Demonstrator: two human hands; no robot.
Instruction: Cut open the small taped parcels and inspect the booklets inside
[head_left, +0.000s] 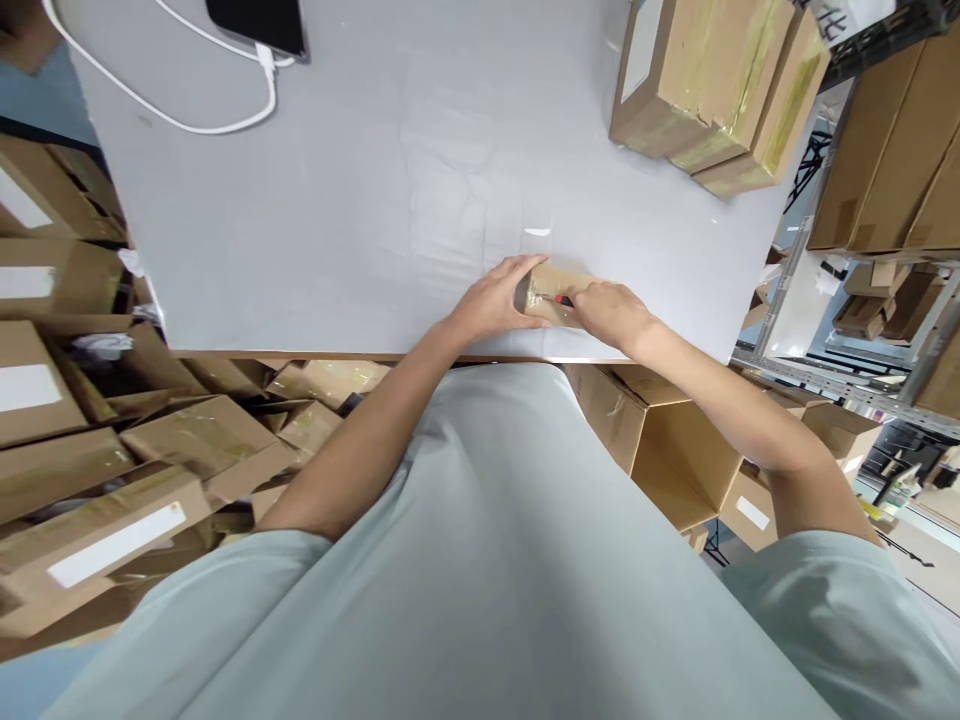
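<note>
A small cardboard box (pixel 561 281) with shiny clear tape lies near the front edge of the grey-white table (pixel 315 220). My left hand (pixel 495 300) grips its left end, thumb and fingers on opposite sides. In my closed right hand (pixel 611 312) is a utility knife (pixel 563 300) with a red and black body. Its tip points left and meets the taped top of the box. Most of the handle is hidden by my fingers, and the right part of the box is covered by that hand.
Several taped boxes (pixel 712 90) stand at the table's back right. A black device (pixel 259 22) with a white cable (pixel 225 129) lies at the back left. Cartons (pixel 202 440) pile up left of me; an open carton (pixel 679 455) stands below the table edge at right, near shelving (pixel 795 260).
</note>
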